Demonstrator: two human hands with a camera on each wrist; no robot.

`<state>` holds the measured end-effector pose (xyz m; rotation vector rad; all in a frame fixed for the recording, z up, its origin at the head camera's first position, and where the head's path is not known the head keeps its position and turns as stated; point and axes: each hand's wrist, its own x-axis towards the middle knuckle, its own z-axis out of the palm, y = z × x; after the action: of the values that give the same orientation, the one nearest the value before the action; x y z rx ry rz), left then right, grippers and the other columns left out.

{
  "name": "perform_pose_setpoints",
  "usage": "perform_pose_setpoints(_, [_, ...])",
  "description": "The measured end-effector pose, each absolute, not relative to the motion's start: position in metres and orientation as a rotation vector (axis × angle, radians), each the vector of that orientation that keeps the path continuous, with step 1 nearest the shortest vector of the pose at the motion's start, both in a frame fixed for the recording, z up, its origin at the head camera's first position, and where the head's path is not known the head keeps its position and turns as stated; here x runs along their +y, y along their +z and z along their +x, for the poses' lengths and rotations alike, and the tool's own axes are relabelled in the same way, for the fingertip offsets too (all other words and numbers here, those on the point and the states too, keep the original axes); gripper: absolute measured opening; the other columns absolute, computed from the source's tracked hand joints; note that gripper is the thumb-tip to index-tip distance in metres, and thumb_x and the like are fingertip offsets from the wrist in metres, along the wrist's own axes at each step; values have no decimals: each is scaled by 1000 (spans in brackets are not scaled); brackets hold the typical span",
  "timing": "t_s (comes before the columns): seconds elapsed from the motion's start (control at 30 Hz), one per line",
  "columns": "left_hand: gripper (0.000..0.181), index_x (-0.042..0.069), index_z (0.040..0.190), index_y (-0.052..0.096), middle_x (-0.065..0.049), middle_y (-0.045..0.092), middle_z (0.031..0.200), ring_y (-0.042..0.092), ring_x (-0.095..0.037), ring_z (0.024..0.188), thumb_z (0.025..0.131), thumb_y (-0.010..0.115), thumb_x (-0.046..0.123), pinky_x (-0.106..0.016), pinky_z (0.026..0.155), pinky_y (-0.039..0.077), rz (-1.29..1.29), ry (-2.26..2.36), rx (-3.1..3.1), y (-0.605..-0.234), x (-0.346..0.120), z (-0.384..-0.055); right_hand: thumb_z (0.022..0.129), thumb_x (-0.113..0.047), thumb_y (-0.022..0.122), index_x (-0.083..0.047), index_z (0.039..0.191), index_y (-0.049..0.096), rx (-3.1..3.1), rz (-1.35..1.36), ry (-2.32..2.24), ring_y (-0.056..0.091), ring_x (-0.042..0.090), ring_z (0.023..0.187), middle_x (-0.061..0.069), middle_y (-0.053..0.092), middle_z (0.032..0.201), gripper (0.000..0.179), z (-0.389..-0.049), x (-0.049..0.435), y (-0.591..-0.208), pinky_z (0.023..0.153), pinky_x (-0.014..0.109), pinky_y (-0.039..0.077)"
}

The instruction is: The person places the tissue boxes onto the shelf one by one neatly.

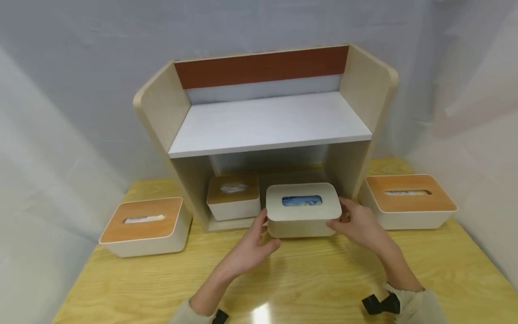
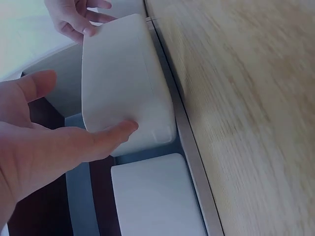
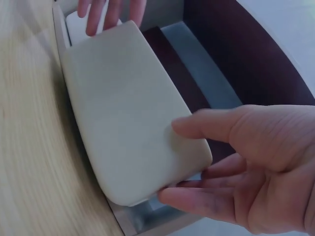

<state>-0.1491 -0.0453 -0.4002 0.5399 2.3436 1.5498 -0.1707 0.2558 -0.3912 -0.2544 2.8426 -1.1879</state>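
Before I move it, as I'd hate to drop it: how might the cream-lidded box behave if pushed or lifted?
The cream-lidded box is probably stiff: its walls show no dent where the right hand grips it. Its smooth, plain faces could be slightly slippery. Being low and flat-sided, it would likely slide rather than roll.
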Motion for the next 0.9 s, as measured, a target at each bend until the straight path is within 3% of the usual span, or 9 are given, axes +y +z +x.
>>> perform_pose_setpoints(0.3, [91, 1, 158, -6, -26, 0, 163, 22, -49, 144, 99, 61, 16, -56, 114, 27, 544, 1522, 2350, -403, -39, -161, 94, -27, 69, 10, 143, 42, 2909, -194, -1294, 68, 27, 91, 20, 69, 109, 67, -172, 249, -397, 69, 34, 54])
perform_pose_setpoints(0.47, [92, 1, 157, -8, -24, -3, 163, 23, -48, 144, 98, 61, 16, -54, 115, 28, 540, 1500, 2351, -403, -36, -166, 98, -27, 64, 11, 144, 39, 2901, -190, -1370, 67, 36, 105, 28, 62, 125, 65, -173, 249, -401, 81, 44, 57])
perform_pose_setpoints(0.7, [94, 1, 157, -9, -25, -2, 163, 24, -46, 144, 98, 61, 17, -55, 115, 28, 517, 1477, 2373, -402, -32, -170, 101, -18, 58, 13, 151, 21, 2681, -248, -1599, 41, 45, 136, 35, 35, 150, 70, -177, 248, -403, 105, 51, 42])
perform_pose_setpoints(0.9, [95, -3, 155, -12, -28, -7, 161, 23, -49, 143, 96, 61, 12, -55, 115, 27, 559, 1509, 2371, -406, -29, -179, 100, -10, 56, 9, 155, 5, 2577, -344, -1686, 21, 47, 145, 34, 14, 159, 78, -181, 246, -410, 112, 57, 30])
